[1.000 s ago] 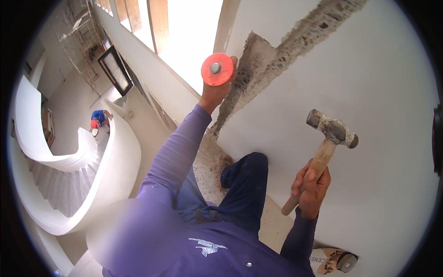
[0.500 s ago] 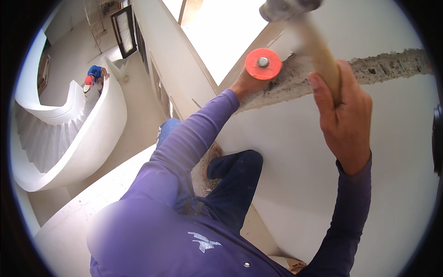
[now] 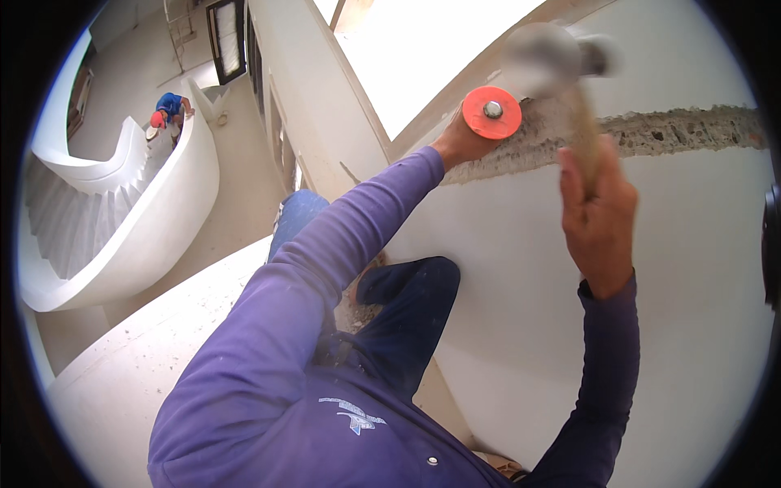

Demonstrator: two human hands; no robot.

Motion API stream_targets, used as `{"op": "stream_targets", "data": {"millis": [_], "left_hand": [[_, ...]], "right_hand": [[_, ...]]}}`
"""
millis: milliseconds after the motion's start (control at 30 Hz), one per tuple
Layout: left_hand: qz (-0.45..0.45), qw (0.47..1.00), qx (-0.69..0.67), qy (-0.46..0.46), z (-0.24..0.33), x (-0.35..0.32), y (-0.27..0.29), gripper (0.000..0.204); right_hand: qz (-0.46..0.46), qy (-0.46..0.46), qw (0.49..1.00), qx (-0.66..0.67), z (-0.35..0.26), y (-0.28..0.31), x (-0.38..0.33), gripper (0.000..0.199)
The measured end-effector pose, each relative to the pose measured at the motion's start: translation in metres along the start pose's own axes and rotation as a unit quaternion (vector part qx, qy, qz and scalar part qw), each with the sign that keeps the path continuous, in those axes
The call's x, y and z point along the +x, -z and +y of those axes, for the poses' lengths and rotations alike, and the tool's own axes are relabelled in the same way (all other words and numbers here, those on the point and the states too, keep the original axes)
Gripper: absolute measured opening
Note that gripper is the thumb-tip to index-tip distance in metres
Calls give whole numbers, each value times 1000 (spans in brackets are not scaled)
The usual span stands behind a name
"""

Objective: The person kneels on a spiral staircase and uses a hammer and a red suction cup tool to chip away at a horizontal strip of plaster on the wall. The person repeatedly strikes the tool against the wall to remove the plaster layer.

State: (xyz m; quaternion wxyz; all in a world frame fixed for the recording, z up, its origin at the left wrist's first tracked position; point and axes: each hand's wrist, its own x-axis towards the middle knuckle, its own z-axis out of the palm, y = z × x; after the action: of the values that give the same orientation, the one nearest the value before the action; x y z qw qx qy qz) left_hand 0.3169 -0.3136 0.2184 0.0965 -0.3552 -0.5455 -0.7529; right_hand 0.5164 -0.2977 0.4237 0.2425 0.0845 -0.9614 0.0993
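Observation:
My left hand (image 3: 462, 143) is closed round a chisel (image 3: 506, 122) with a round orange-red hand guard; its steel striking end pokes through the guard's middle. The blade is hidden beneath the guard. In my right hand (image 3: 600, 224) is a hammer (image 3: 584, 118), gripped by its pale wooden handle, its metal head smeared by motion. That head hangs just right of and beyond the guard, apart from the chisel's end. Under the tools runs a rough chipped groove (image 3: 675, 132) cut into the white wall (image 3: 553, 325).
Beyond the groove is a bright window opening (image 3: 431, 57). My legs straddle a dusty, debris-strewn ledge (image 3: 163, 325). Far below on the left, a curved white staircase (image 3: 171, 211) holds another person (image 3: 169, 110) in blue with red headwear. A dark-framed panel (image 3: 228, 41) leans behind.
The hammer head has come down from the upper edge toward the chisel, my right hand shifting slightly left and lower. My left hand and the chisel sit a little farther right in view.

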Motion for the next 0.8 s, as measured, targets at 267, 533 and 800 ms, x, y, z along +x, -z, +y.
{"op": "stream_targets", "data": {"millis": [267,533,800], "left_hand": [[26,999,17,-10,18,-12,9,26],[14,999,12,-34,16,3,-4,24],[6,998,57,-27,9,-8,4,28]], "right_hand": [[67,-13,998,9,-44,25,9,17],[-143,-34,974,-173,26,-11,-12,18],[203,-15,960,193,-57,23,-8,23]]}}
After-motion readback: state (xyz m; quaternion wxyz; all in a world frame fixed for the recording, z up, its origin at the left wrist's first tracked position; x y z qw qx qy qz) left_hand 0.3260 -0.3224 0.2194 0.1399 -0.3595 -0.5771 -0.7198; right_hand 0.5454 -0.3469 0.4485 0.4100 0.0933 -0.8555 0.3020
